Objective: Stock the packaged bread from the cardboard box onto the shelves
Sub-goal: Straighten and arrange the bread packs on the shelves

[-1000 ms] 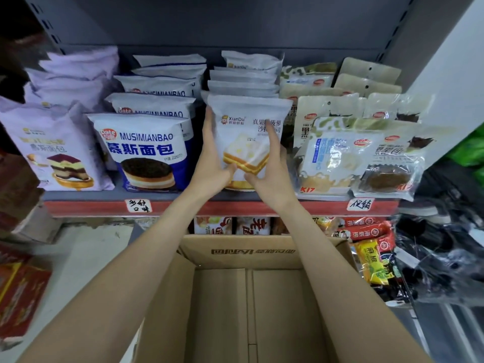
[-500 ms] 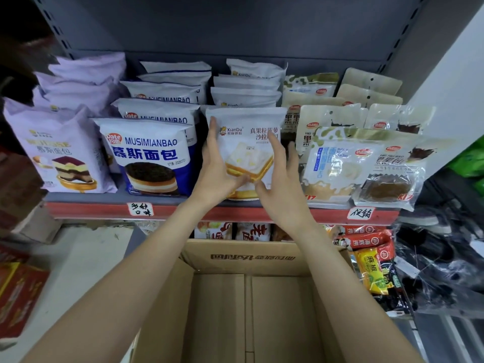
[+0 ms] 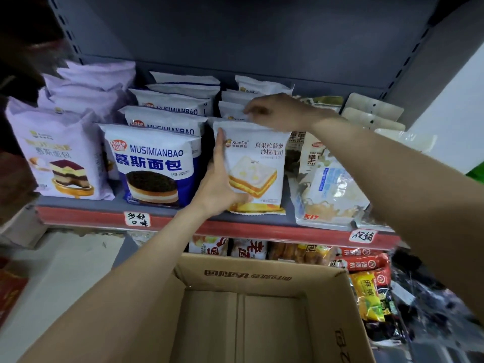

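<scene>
At the bread shelf (image 3: 167, 214), we are squaring up a row, not fetching stock: our left hand (image 3: 218, 184) lies flat and open-fingered against the left edge and lower corner of the front XianDu toast packet (image 3: 255, 166), steadying it upright at the shelf's lip, pressing it and not closing round it. Our right hand (image 3: 277, 111) reaches over that packet to the white packets behind it (image 3: 235, 111), fingertips curled at their top edges; whether they actually pinch a packet or merely nudge it, we cannot tell. The row stands between the blue Musimianbao packets (image 3: 154, 163) on the left and the paler packets (image 3: 332, 189) crowded on the right. Below, the cardboard box (image 3: 262, 276) shows only bare bottom in the part we can see, which suggests the stocking is nearly or wholly finished. The next move, we judge, calls for pulling the rear packets forward and upright without tipping the front one off the ledge, then freeing both hands.
</scene>
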{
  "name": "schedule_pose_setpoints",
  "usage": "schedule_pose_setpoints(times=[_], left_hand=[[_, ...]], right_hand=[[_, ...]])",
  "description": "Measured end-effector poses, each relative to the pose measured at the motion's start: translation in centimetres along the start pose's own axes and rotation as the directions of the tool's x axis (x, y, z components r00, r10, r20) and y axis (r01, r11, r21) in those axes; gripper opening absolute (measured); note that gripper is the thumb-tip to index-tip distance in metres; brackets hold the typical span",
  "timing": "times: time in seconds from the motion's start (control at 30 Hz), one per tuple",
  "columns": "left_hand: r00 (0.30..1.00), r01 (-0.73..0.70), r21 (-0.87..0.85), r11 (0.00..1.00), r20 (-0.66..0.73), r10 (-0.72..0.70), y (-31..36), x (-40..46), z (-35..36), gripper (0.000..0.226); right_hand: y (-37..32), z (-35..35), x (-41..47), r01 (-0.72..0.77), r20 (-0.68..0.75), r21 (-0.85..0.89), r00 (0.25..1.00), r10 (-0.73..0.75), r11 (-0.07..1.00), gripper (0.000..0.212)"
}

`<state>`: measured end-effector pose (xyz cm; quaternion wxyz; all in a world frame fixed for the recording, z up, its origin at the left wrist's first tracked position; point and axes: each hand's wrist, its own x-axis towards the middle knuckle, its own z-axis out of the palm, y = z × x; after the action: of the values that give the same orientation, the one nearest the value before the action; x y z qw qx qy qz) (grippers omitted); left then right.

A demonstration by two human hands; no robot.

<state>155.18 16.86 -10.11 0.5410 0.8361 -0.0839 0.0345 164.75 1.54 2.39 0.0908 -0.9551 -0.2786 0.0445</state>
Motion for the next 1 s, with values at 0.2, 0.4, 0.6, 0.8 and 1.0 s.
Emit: schedule_pose_setpoints(times=[0.2,0.4,0.6,0.8,1.0], left_hand=[[0.999,-0.019,0.065,0.998,-0.029,0.021,0.0,0.6,-0.1,0.144],[0.998,-0.037,0.073,0.997,-0.047,0.040,-0.3,0.3,-0.1,0.137],[1.000,-0.019,0.032,0.999,0.001,0.019,-0.4,0.2,0.0,0.137],[1.000,-0.007,0.012,1.000,0.012,0.006,-0.2,0.2,-0.1,0.138],[0.999,-0.003,0.045,0.999,-0.053,0.005,0.7,0.5,0.2,0.137]], right_hand=[[0.8,-0.6,1.6,-0.055,0.087,-0.097,0.994,0.063,0.994,0.048],[0.8,-0.1,1.5,-0.072,0.078,-0.100,0.994,0.080,0.992,0.045],[1.0,0.5,1.2,0.027,0.069,-0.075,0.997,-0.022,0.997,0.035],[0.7,0.3,1.6,0.013,0.093,-0.051,0.996,-0.008,0.999,0.029],[1.3,-0.1,1.8,-0.038,-0.018,-0.097,0.999,0.037,0.995,0.026]])
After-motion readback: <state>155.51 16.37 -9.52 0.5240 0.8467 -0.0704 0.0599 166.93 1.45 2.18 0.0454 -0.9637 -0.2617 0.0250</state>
